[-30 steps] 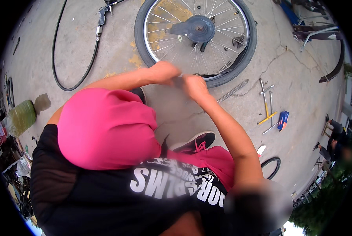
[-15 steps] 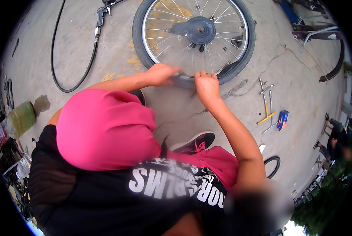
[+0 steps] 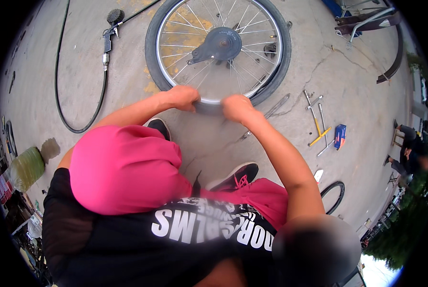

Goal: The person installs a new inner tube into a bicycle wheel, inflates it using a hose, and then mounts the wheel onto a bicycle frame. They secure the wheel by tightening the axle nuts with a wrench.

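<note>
A spoked bicycle wheel with a silver rim (image 3: 209, 101) and a dark hub with an arm (image 3: 219, 45) lies flat on the ground in front of me. Round it runs a black tire (image 3: 282, 67), with a dark gap between tire and rim at the lower right. My left hand (image 3: 184, 98) is closed round the tire's near edge, left of the middle. Just to its right, my right hand (image 3: 238, 107) is also closed on the tire, knuckles up. Both sets of fingertips are hidden below the edge, and the right hand is slightly blurred.
A long metal lever (image 3: 277, 106) lies right of the wheel. Farther right are T-handle wrenches (image 3: 319, 125) and a small blue box (image 3: 340, 136). An air gun with a gauge (image 3: 109, 36) and its black hose (image 3: 82, 129) lie left. A person (image 3: 410, 148) sits far right.
My left hand has come down onto the tire from its blurred spot above the rim. The right hand has turned over the tire edge. My view has shifted, moving the wheel slightly left.
</note>
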{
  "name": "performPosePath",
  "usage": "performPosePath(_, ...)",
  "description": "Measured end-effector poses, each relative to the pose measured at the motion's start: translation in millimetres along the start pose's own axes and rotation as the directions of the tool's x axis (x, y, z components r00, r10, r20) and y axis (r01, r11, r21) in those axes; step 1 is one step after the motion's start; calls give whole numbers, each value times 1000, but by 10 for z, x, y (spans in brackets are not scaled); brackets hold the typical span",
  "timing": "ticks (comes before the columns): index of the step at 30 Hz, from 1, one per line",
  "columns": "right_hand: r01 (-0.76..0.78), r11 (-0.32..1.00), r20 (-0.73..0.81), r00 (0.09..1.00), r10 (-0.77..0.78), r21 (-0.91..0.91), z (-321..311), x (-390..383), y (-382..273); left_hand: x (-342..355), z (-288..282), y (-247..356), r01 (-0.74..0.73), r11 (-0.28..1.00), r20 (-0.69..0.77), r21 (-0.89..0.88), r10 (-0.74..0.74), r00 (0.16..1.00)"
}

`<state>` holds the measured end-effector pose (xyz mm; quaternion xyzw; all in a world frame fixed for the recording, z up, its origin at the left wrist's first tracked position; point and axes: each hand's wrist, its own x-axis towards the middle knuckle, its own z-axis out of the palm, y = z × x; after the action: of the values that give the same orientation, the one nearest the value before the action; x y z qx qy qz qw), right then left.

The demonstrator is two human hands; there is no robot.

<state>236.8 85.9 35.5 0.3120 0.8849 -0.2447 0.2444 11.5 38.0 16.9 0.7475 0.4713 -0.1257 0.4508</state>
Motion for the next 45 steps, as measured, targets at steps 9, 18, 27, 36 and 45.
performPosePath(9, 106, 984, -131, 984, -125, -143, -140, -369, 132, -7, 89, -27, 27, 998, -73, 64, -22, 997)
performPosePath(18, 21, 992, -252, 966, -52, -123, -51, -271, 170, -24, 100, -164, 17, 997, -112, 70, -9, 994)
performPosePath(27, 2, 996, 149, 989, 11, -87, -254, -130, 225, -75, 16, -111, 32, 995, -110, 96, -22, 994)
performPosePath(36, 37, 999, -16, 999, -37, -33, 82, -68, 224, -58, 183, 7, -61, 990, -258, 129, 93, 962)
performPosePath(45, 2, 951, 36, 999, 10, -309, -222, -209, 571, 49, 261, 179, -38, 999, -252, -10, 34, 967)
